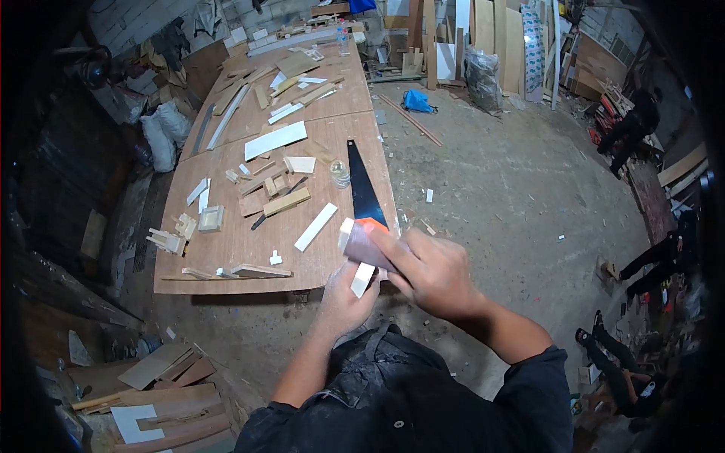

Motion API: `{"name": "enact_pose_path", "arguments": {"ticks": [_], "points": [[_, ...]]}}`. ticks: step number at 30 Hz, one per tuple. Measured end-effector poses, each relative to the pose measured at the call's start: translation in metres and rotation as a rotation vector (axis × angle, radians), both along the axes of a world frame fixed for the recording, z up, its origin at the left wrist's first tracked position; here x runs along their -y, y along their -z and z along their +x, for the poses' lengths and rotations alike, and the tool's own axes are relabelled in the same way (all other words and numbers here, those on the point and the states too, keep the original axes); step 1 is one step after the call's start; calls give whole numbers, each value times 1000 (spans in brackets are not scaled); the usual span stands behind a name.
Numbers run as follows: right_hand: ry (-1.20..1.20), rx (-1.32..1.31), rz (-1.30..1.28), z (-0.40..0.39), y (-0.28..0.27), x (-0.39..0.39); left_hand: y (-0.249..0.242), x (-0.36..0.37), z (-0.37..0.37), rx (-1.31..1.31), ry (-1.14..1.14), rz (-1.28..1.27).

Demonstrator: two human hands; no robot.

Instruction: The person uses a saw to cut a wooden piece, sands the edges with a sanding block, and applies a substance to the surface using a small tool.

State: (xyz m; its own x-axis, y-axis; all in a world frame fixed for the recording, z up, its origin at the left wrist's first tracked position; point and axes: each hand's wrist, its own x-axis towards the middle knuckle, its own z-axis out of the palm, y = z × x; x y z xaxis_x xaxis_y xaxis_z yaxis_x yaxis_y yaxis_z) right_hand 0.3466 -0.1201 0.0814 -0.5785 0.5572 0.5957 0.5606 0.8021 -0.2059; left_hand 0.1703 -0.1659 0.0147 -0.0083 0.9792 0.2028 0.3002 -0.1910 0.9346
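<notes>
My left hand is closed around a small white-faced wood piece just off the table's near edge. In my right hand is a block wrapped in purplish-brown sandpaper, its pale wood end showing at the left. The wrapped block lies across the wood piece and hides part of it; exact contact is hard to see. Beyond my hands a hand saw rests on the table, its black blade pointing away and its orange handle partly covered by the block. A white strip lies to the left.
The long plywood table carries several offcuts, a small wooden box frame, a clear jar and a white board. Boards lean at the back wall. Several people are at the right, one standing. Scraps lie at lower left.
</notes>
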Motion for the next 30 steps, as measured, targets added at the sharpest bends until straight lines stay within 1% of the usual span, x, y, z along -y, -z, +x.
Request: {"name": "enact_pose_path", "arguments": {"ticks": [2, 3, 4, 5, 6, 8, 9, 10, 11, 12, 14, 15, 16, 17, 18, 20, 21, 22, 24, 25, 26, 27, 28, 30], "points": [[-46, 3, 9, -5, 0, 2, 6, 3, -7, -94, 26, 62], [-62, -9, -3, -5, -4, 1, 6, 4, -9, -94, 13, 55], [-83, -18, -17, -6, -5, 0, 6, 6, -10, -85, 18, 4], [-54, -24, -17, -8, -2, -4, 5, 8, -10, -74, 19, -46], [-77, -24, -24, -9, 5, -8, 0, 12, -8, -73, -4, -54], [96, 182, -68, -10, 26, -20, -20, 15, -5, -107, -18, 76], [73, 179, -82, -4, 48, -21, -29, 18, -6, -72, -34, 37], [77, 233, -179, 6, 73, -28, -29, 17, -13, -71, -63, 41], [74, 294, -259, 8, 86, -39, -27, 12, -21, 7, -84, 13], [42, 306, -251, 5, 91, -40, -20, 12, -29, 88, -99, -29], [156, 81, -399, 6, 102, -35, 11, 9, -45, 117, -113, -70], [154, 85, -398, 7, 108, -32, 21, 11, -51, 448, -86, -169], [149, 39, -507, 6, 115, -28, 27, 12, -55, 777, -52, -265], [141, -6, -616, 5, 118, -25, 31, 14, -56, 806, -51, -253], [133, -2, -617, 2, 120, -19, 34, 16, -57, 808, -60, -251], [54, -238, -808, -7, 122, -9, 38, 21, -60, 1015, 40, -358], [29, -317, -877, -10, 123, -6, 43, 21, -62, 1072, 128, -382], [28, -314, -883, -13, 123, -3, 47, 24, -61, 1075, 122, -385], [15, -446, -913, -16, 124, 0, 50, 26, -59, 1216, 102, -448], [13, -445, -917, -15, 127, 0, 62, 27, -59, 1223, 85, -448], [23, -493, -981, -14, 132, 0, 67, 27, -61, 1226, 79, -447], [30, -539, -1045, -14, 139, -1, 70, 28, -63, 1315, 57, -435], [22, -534, -1049, -13, 147, -3, 74, 29, -66, 1403, 34, -421], [13, -597, -1141, -11, 173, -8, 88, 32, -73, 1436, -28, -444]]}}
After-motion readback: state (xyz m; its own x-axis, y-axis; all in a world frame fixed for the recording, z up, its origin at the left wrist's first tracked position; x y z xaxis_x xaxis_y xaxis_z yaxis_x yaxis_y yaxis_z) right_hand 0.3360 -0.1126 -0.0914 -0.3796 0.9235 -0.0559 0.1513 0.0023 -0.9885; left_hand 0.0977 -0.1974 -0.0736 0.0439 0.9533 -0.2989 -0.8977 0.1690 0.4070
